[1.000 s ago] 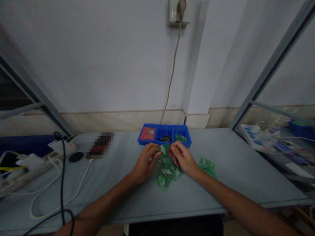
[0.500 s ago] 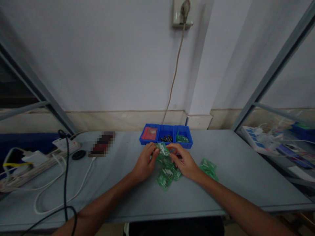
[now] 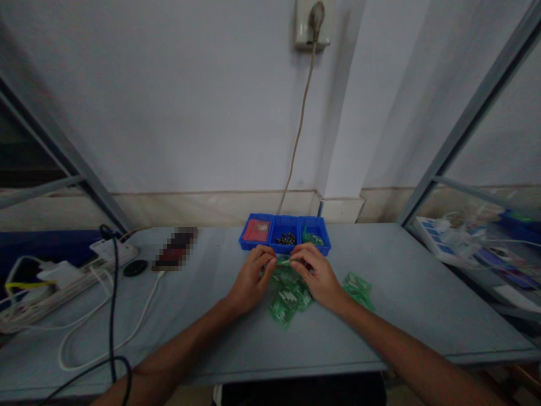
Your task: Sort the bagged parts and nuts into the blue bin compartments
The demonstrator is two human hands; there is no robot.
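My left hand (image 3: pixel 249 279) and my right hand (image 3: pixel 318 276) meet over a heap of small green plastic bags (image 3: pixel 288 293) on the grey table (image 3: pixel 414 293). Both pinch one green bag (image 3: pixel 284 262) between them, held edge-on just above the heap. Right behind the hands stands a blue tray with three compartments (image 3: pixel 284 232): red pieces on the left, small dark parts in the middle, green bits on the right. A second clump of green bags (image 3: pixel 358 287) lies to the right of my right wrist.
A power strip with plugs (image 3: pixel 84 265), white and black cables (image 3: pixel 112 316) and a dark round object (image 3: pixel 135 268) crowd the table's left side. A blurred dark item (image 3: pixel 174 254) lies left of the tray. A cord hangs from a wall socket (image 3: pixel 310 25). Shelving with clutter (image 3: pixel 469 242) stands at right.
The bag between my fingers has turned from flat-on to edge-on, and both hands have closed in on it. The view shifted slightly.
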